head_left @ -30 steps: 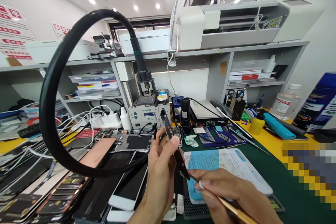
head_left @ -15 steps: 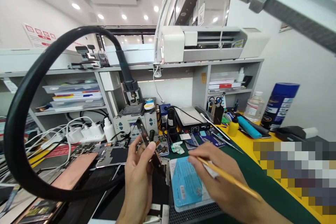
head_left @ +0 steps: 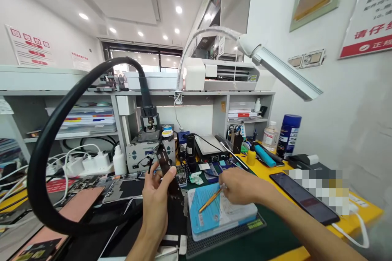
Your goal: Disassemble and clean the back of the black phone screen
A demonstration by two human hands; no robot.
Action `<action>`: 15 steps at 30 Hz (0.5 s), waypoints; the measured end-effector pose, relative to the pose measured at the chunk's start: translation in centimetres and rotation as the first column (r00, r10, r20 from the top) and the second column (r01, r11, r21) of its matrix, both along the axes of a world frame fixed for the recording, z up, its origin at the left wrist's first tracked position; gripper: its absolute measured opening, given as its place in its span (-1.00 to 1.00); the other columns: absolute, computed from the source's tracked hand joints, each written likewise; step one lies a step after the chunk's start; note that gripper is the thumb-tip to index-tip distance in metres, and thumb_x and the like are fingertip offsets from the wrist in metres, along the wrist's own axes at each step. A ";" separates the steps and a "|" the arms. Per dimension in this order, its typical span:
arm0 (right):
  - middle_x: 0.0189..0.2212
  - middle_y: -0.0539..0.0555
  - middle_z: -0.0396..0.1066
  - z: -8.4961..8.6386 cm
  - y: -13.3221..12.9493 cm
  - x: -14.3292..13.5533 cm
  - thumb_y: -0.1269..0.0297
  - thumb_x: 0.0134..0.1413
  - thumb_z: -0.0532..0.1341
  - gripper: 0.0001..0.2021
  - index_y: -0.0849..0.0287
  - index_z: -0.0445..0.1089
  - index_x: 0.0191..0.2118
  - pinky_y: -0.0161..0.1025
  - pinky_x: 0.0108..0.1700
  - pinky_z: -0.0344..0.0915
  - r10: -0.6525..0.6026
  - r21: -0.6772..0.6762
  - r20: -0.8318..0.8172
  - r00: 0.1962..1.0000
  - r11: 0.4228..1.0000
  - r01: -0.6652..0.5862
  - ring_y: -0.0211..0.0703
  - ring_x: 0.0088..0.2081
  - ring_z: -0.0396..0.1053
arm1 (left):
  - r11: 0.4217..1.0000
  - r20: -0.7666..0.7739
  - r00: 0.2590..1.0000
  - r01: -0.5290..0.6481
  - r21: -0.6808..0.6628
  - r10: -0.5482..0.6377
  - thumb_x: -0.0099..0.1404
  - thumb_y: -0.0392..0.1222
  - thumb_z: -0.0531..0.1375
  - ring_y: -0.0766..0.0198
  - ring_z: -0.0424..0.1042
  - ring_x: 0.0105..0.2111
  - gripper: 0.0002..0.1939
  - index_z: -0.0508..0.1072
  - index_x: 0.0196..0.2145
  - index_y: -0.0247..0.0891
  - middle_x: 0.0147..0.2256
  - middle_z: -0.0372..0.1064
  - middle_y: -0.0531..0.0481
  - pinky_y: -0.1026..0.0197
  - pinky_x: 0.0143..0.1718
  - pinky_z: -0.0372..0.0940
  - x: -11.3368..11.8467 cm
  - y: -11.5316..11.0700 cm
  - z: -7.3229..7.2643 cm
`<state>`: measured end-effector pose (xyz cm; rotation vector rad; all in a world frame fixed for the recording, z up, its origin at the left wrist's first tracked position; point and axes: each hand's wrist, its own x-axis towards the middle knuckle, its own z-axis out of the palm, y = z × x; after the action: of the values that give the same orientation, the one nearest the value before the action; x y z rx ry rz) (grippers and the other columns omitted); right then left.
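My left hand [head_left: 157, 195] pinches a thin, dark, flat phone-sized panel [head_left: 169, 169] between thumb and fingers, tilted up above the bench. It shows small bright spots on its surface. My right hand [head_left: 237, 185] is closed, knuckles up, over a blue-and-white packet [head_left: 203, 226]. A slender golden stick [head_left: 210, 202] runs from its fingertips down to the left across the packet. The stick's upper end is hidden at the fingers, so its kind does not show. Beneath the packet lies a black perforated base [head_left: 226, 240].
A thick black hose [head_left: 39, 138] loops at left. Phone parts and a pink panel [head_left: 73, 212] cover the left bench. A dark phone [head_left: 303, 197], yellow bottle [head_left: 251, 157] and blue spray can [head_left: 289, 136] stand or lie at right. A crumpled tissue [head_left: 196, 178] is beyond the packet.
My right hand has turned over, and the stick now points down-left instead of back along my forearm. My left hand still holds the panel. The view has shifted, showing more at right.
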<state>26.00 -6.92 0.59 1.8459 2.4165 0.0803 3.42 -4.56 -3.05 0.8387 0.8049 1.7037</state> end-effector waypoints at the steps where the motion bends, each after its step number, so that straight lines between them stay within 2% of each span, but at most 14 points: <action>1: -0.09 0.11 0.48 0.1 0.8 0.3 0.24 0.30 0.23 -0.77 0.23 0.42 -0.01 -0.10 -0.17 0.48 -0.003 0.011 -0.007 1.000 1.000 0.003 -0.11 -0.19 0.50 | 1.000 -0.002 1.000 0.003 0.005 -0.003 0.07 -0.07 0.43 0.21 0.49 -0.18 -0.36 0.37 0.09 -0.14 -0.26 0.50 0.07 0.16 -0.05 0.30 -0.1 0.1 -0.1; 5: 0.04 0.15 0.42 -0.2 4.9 0.2 0.23 0.31 0.23 -0.70 0.19 0.37 0.09 0.02 -0.05 0.44 -0.058 0.157 -0.017 0.998 0.986 0.060 -0.01 -0.05 0.46 | 1.000 -0.016 1.000 0.005 0.014 -0.005 0.10 -0.06 0.42 0.22 0.49 -0.16 -0.38 0.37 0.09 -0.11 -0.24 0.52 0.06 0.15 -0.03 0.29 -0.3 0.5 -0.3; 9: 0.06 0.16 0.40 -1.1 8.5 -1.0 0.23 0.31 0.23 -0.70 0.17 0.36 0.10 0.02 -0.04 0.44 -0.042 0.203 -0.004 0.999 0.978 0.042 -0.01 -0.04 0.46 | 1.000 -0.036 0.999 -0.004 0.021 0.004 0.07 -0.04 0.43 0.17 0.52 -0.19 -0.29 0.33 0.14 -0.15 -0.20 0.54 0.00 0.10 -0.05 0.32 -0.5 0.8 -0.4; 15: 0.05 0.17 0.40 -1.8 10.8 -1.2 0.23 0.29 0.24 -0.68 0.20 0.36 0.10 0.03 -0.05 0.44 -0.022 0.220 0.006 1.000 0.975 0.020 0.00 -0.04 0.46 | 0.999 -0.045 0.999 -0.028 0.047 0.030 0.02 0.00 0.44 0.10 0.54 -0.23 -0.28 0.37 0.11 -0.22 -0.22 0.54 -0.06 0.07 -0.12 0.39 -0.8 1.1 -0.6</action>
<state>24.85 3.87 -1.21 1.9522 2.4694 0.3684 2.58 -3.43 -3.69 0.9041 0.8143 1.7399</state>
